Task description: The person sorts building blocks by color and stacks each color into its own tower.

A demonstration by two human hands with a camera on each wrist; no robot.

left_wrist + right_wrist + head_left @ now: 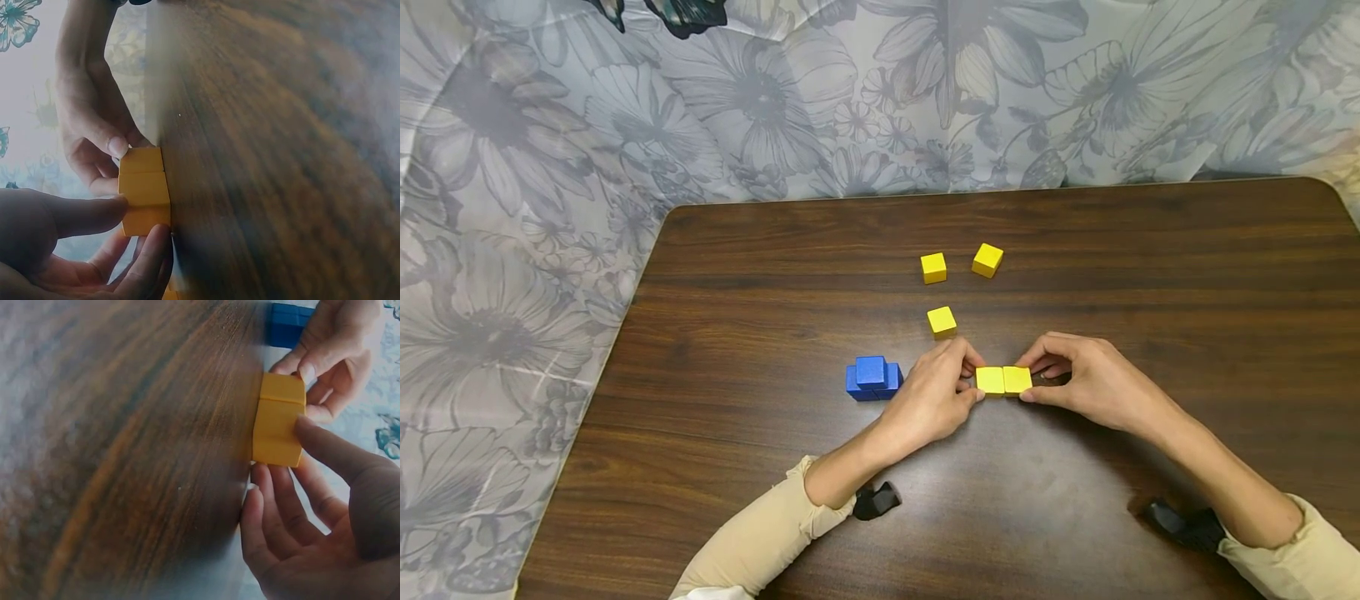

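Note:
Two yellow cubes stand side by side on the table, their faces touching. My left hand (934, 392) pinches the left yellow cube (989, 381) between thumb and fingers. At the other end, my right hand (1086, 379) pinches the right yellow cube (1017, 380) the same way. In the left wrist view the left cube (147, 194) is nearer, under the thumb. From the right wrist the right cube (278, 431) looks nearer, with the thumb on its upper edge. The cubes appear to rest on the wood.
Left of my left hand is a group of blue cubes (871, 372), one on top of others. Beyond that hand lies a single yellow cube (942, 322). Farther back sit another yellow cube (933, 267) and a tilted one (987, 260). The brown table (737, 333) meets a floral cloth.

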